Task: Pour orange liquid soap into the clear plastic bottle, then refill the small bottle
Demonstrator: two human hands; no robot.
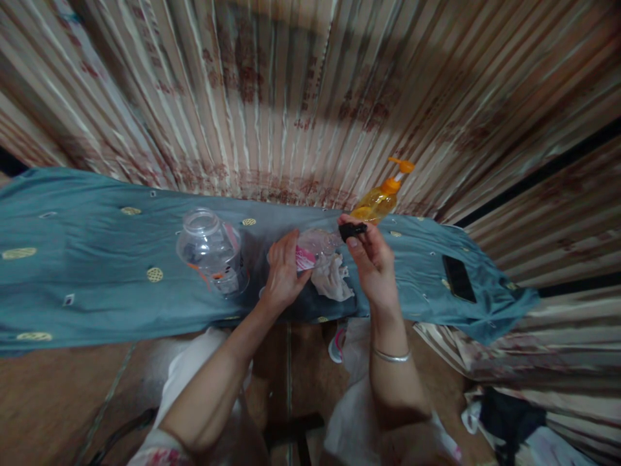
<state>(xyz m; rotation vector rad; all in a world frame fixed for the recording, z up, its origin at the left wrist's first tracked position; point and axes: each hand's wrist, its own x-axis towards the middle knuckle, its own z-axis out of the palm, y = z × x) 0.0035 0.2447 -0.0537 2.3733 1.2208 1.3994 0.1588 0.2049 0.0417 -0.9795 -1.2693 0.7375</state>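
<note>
My left hand (284, 268) is wrapped round a clear plastic bottle (317, 242) with a pink label, which lies tilted with its neck toward the right. My right hand (372, 255) pinches a small black piece (352, 231), possibly a cap or pump head, right at the bottle's neck; whether it is joined to the neck I cannot tell. Below the bottle lies a crumpled white tissue or cloth (332, 278). A yellow pump bottle (376, 204) with an orange pump stands just behind my right hand. To the left of my left hand stands a large clear plastic jar (213, 252), open at the top.
A teal patterned cloth (107, 259) covers the narrow table. A dark phone (458, 278) lies at the right end. Pleated curtains (272, 97) hang close behind the table, and dark fabric (509, 417) is low at the right.
</note>
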